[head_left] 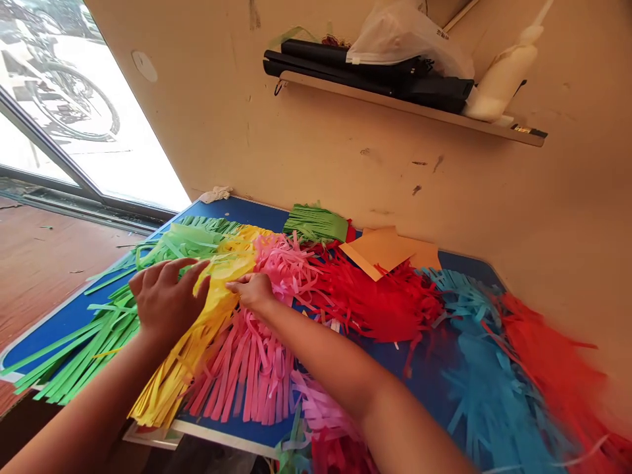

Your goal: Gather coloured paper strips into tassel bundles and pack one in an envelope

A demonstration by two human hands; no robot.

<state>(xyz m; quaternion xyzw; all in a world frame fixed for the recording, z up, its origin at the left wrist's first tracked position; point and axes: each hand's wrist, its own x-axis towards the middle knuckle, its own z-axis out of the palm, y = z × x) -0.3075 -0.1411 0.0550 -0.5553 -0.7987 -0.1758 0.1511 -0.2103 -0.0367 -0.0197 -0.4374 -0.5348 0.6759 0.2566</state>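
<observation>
Yellow fringed paper (224, 289) lies between a green fringed bundle (108, 342) and a pink one (251, 382) on a blue table (251, 212). My left hand (170, 296) is over the green and yellow paper, its fingers apart and curved, with the fingertips near the yellow sheet's left edge. My right hand (254, 289) is closed in a pinch at the right edge of the yellow paper, beside the pink strips.
Red fringe (380, 303), orange sheets (382, 250) and blue fringe (494, 388) lie to the right. Green fringe (316, 224) sits by the wall. Above, a shelf (409, 105) bears black objects, a plastic bag (409, 36) and a white bottle (503, 79).
</observation>
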